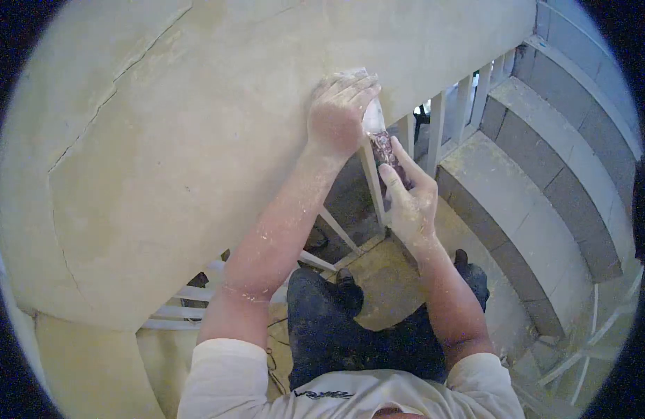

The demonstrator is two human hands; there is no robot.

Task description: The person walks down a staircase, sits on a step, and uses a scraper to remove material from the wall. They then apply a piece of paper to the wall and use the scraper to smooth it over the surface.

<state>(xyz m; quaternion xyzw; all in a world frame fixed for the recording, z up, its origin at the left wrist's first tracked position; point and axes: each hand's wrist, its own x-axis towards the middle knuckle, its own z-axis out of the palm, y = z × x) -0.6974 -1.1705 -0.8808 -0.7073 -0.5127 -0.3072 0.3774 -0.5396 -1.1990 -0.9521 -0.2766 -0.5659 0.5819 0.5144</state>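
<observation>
A putty knife with a whitish, dust-coated blade and a dark reddish, smeared handle is held at the lower edge of the curved plastered wall. My right hand is closed around its handle, the thumb along the near side. My left hand, white with dust, is closed over the upper blade, with its fingers bent together across it. The fingers hide part of the blade and its tip. Pale specks dot both forearms. The pale plastered wall beside my left hand has a long crack on its left part.
Curved stairs with grey risers and dusty treads climb on the right. White balusters stand below the wall edge, and more white rails show at lower left. My feet are on a dusty floor. A dark cord lies beside my leg.
</observation>
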